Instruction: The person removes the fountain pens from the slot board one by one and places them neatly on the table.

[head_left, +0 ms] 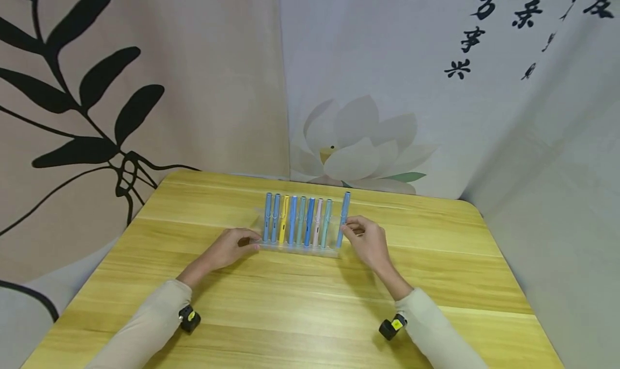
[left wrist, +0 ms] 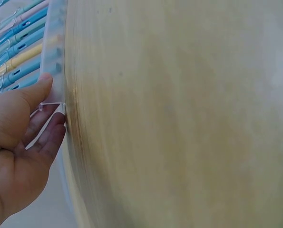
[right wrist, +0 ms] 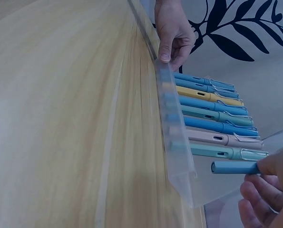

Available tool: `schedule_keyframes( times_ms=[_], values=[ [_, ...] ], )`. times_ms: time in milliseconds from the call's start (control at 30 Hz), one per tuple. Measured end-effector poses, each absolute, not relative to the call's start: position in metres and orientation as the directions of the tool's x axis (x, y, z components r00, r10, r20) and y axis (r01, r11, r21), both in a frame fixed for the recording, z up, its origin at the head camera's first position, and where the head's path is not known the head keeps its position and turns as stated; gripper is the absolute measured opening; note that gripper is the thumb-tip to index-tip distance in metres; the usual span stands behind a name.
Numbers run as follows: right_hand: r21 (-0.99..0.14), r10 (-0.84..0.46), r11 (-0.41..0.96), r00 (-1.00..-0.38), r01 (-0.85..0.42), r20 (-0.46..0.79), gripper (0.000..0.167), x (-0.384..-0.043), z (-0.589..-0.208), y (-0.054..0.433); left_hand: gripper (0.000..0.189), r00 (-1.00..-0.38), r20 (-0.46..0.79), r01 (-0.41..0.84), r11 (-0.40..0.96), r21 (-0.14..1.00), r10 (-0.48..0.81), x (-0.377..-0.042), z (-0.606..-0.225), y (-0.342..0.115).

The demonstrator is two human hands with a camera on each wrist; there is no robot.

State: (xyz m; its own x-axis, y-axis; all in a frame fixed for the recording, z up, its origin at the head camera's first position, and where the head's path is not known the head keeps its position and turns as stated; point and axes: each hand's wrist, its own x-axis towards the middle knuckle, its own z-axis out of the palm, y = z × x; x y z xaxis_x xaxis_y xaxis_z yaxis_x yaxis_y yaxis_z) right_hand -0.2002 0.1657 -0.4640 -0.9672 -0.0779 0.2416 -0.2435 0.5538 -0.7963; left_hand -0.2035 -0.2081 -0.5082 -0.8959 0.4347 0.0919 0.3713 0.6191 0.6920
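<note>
A clear plastic pen stand [head_left: 302,249] sits on the table, with a row of capped pens leaning in it: blue ones, a yellow pen [head_left: 283,218], a pink pen [head_left: 317,222] and pale green ones. My left hand [head_left: 233,246] holds the stand's left end; in the left wrist view its thumb [left wrist: 45,85] lies on the front ledge, fingers beneath. Beyond the right end of the row, my right hand [head_left: 370,242] pinches a blue pen [head_left: 345,210] between thumb and fingers. The right wrist view shows this pen's lower end [right wrist: 231,167] apart from the front ledge.
The wooden table [head_left: 290,315] extends around the stand on all sides. Behind it hangs a curtain [head_left: 232,89] printed with dark leaves, a lotus and black characters. A small black device [head_left: 189,319] is on the left wrist, another [head_left: 393,326] on the right.
</note>
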Motion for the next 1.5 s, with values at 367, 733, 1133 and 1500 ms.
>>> schedule_keyframes(
  times_ms=[367, 733, 1133, 1500],
  values=[
    [-0.787, -0.063, 0.571, -0.969, -0.233, 0.24, 0.023, -0.191, -0.461, 0.182, 0.026, -0.896, 0.089, 0.368, 0.614, 0.699, 0.436, -0.203, -0.507, -0.21],
    [-0.772, -0.027, 0.602, -0.971, -0.205, 0.237, 0.02, -0.184, -0.462, 0.204, 0.026, -0.895, 0.089, 0.369, 0.611, 0.7, 0.438, -0.202, -0.509, -0.21],
    [-0.773, 0.033, 0.623, -0.984, -0.117, 0.176, 0.018, -0.177, -0.466, 0.222, 0.027, -0.899, 0.075, 0.355, 0.619, 0.701, 0.431, -0.202, -0.508, -0.209],
    [-0.763, 0.071, 0.643, -0.988, -0.062, 0.14, 0.021, -0.172, -0.475, 0.238, 0.026, -0.9, 0.076, 0.355, 0.619, 0.701, 0.43, -0.202, -0.508, -0.208]
  ],
)
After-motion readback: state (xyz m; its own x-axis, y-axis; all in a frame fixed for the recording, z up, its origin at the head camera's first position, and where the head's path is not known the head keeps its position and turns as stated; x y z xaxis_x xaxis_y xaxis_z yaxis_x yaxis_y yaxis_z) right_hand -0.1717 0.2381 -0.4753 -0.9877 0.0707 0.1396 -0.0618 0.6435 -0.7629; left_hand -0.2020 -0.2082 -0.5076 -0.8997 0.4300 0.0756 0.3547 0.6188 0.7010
